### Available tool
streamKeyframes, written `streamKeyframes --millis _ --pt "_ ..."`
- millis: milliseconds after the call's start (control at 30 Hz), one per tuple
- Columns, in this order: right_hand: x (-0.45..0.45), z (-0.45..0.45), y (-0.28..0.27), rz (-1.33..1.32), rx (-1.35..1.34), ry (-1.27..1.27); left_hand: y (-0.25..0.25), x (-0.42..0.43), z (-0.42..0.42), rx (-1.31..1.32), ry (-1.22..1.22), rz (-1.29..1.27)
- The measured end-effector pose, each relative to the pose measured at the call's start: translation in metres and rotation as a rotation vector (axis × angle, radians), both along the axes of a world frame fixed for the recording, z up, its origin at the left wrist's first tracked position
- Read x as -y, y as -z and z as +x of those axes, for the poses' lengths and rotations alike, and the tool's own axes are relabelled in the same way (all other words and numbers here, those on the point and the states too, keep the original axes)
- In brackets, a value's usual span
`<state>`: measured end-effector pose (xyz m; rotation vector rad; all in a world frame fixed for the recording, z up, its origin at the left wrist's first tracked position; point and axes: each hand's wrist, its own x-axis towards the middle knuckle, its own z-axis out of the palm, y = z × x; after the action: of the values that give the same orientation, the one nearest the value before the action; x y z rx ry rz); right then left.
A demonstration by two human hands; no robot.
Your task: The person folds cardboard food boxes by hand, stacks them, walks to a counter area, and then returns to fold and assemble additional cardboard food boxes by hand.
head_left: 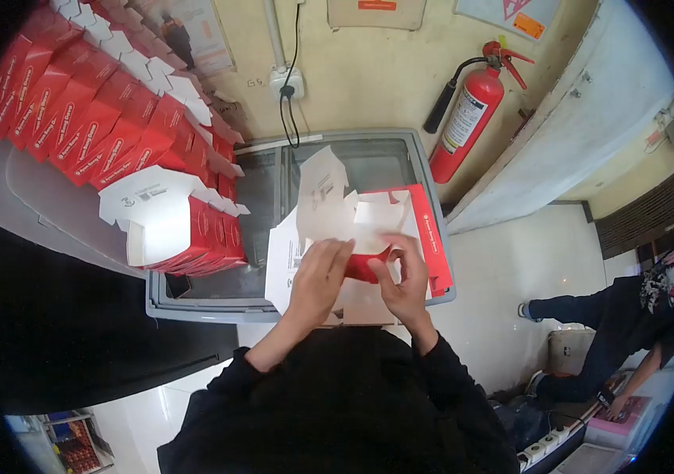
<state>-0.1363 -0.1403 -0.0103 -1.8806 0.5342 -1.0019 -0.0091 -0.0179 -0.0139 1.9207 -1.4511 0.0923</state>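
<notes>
A partly folded red and white cardboard food box (369, 268) stands in front of me, its white inside facing up and its tall lid flap (321, 186) raised at the back left. My left hand (320, 275) grips the box's front left corner, fingers close together. At the front right corner, my right hand (405, 276) pinches the cardboard between thumb and fingers. Beneath the box lie flat box blanks, one white side up (279, 261) and one red side up (434, 237). Part of the box's front wall is hidden behind my fingers.
The blanks rest on a glass-topped chest freezer (420, 150). Many folded boxes (116, 118) are stacked at left. A fire extinguisher (471, 114) hangs on the wall, near a plugged-in socket (287, 83). Another person (609, 324) bends over at the right.
</notes>
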Motion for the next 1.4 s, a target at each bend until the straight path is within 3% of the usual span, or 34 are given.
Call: streamKeyframes --millis 33,100,167,200,300,333,400,433,500,567,633,700,800,900,1100,1200,1233,1400 --pt "-0.004 0.003 0.003 0.103 0.095 0.110 0.006 -0.004 0.003 0.066 0.007 -0.062" --pt "0.001 0.002 0.013 0.565 0.198 0.060 0.022 -0.017 0.006 0.192 0.016 -0.181" --pt "0.021 -0.012 0.028 1.271 0.199 -0.284 0.034 -0.025 0.006 0.130 0.076 -0.158" --pt "0.026 -0.012 0.032 1.316 0.178 -0.391 0.034 -0.026 0.003 0.053 0.100 -0.119" --pt "0.012 -0.002 0.057 0.586 0.120 -0.146 0.032 -0.021 0.013 -0.393 0.210 -0.124" --pt "0.003 0.002 0.056 0.603 0.176 -0.159 0.024 -0.018 0.019 -0.578 0.251 -0.144" --pt "-0.011 0.005 0.063 -0.007 -0.019 -0.160 -0.006 -0.014 0.019 -1.420 0.300 -0.278" --pt "-0.022 0.001 0.070 -0.299 -0.127 -0.168 -0.043 -0.008 0.022 -1.270 0.460 -0.138" --pt "-0.021 -0.002 0.079 -0.231 -0.024 -0.241 -0.038 -0.011 0.035 -1.086 0.380 0.179" --pt "-0.007 -0.013 0.068 -0.154 -0.043 -0.200 -0.026 -0.015 0.049 -1.189 0.493 0.359" --pt "0.006 -0.014 0.036 0.151 0.125 -0.273 -0.010 -0.015 0.057 -1.287 0.543 0.496" --pt "0.020 -0.019 -0.013 -0.177 -0.140 -0.423 0.007 -0.012 0.061 -1.380 0.525 0.576" --pt "0.016 -0.017 -0.037 -0.295 -0.332 -0.426 0.017 -0.009 0.061 -1.388 0.552 0.489" --pt "0.011 -0.018 -0.053 -0.220 -0.506 -0.308 0.018 -0.010 0.055 -1.370 0.583 0.454" --pt "0.004 -0.014 -0.041 -0.035 -0.180 -0.014 0.006 -0.007 0.044 -1.058 0.520 0.502" --pt "-0.005 -0.018 -0.040 -0.345 -0.272 -0.070 -0.005 -0.007 0.046 -0.778 0.468 0.405" --pt "-0.006 -0.020 -0.039 -0.334 -0.290 -0.100 -0.010 -0.008 0.047 -0.680 0.460 0.359" --pt "0.001 -0.025 -0.041 -0.261 -0.420 -0.172 -0.021 -0.004 0.049 -0.728 0.523 0.388"
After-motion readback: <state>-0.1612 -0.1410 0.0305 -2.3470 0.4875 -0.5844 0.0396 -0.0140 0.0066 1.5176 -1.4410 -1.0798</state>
